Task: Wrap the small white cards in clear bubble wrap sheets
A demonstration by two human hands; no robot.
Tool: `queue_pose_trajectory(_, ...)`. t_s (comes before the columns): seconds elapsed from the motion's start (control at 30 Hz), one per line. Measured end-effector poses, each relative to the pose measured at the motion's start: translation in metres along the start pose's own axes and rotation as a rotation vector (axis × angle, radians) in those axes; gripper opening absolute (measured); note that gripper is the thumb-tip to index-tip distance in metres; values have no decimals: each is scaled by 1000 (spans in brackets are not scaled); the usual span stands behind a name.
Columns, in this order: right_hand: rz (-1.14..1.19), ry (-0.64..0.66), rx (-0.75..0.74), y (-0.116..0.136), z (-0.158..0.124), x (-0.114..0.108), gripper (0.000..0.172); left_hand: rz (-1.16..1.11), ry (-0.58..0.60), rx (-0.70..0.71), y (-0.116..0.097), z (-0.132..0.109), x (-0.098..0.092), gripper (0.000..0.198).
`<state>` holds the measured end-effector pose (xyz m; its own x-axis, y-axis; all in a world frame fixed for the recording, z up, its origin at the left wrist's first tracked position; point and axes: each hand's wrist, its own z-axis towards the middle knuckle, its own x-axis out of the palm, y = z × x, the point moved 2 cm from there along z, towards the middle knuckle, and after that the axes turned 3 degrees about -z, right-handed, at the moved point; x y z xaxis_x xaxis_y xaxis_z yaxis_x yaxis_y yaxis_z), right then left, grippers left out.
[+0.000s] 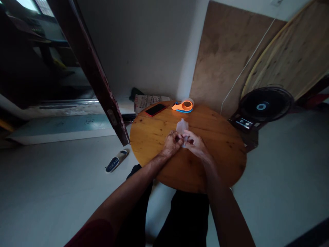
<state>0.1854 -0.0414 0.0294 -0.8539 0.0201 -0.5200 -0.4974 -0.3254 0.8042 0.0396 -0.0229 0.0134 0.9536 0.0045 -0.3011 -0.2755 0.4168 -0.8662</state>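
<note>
A small whitish, semi-clear sheet that looks like thin plastic or paper [182, 126] is at the middle of the round wooden table [221, 147]. My left hand [173, 142] is closed at its near left edge, fingertips pinched. From the right, my right hand [194, 143] meets it, with thumb and fingers bent onto the same sheet. The fingertips of both hands almost touch, and they hide the sheet's lower middle. Beyond the hands lies an orange tape dispenser [177, 107] with a roll of tape, a blue strip along its near side.
A phone with a red edge [155, 109] lies at the table's far left. Printed paper [147, 100] is behind it. A black fan [261, 107] stands to the right. A slipper [117, 161] is on the floor, near the dark door frame [99, 79]. Boards [231, 44] lean on the wall.
</note>
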Motion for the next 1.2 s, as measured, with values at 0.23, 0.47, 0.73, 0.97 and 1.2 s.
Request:
queue_pose_trajectory(0.23, 149, -443, 152, -8, 3, -15, 33, -76, -18, 6, 4, 0, 4, 6)
queue_pose_trajectory(0.47, 114, -189, 136, -4, 3, -17, 22, -82, -25, 15, 4, 0, 3, 4)
queue_pose_trajectory(0.73, 24, -98, 122, -12, 4, -7, 25, -29, -4, 40, 6, 1, 1, 4)
queue_pose_trajectory(0.97, 39, -99, 127, -12, 4, -3, 24, -24, -17, 16, 8, -1, 5, 22)
queue_pose_trajectory(1.2, 34, -64, 105, -9, 4, -2, 20, 69, 22, 204, 3, -1, 0, 14)
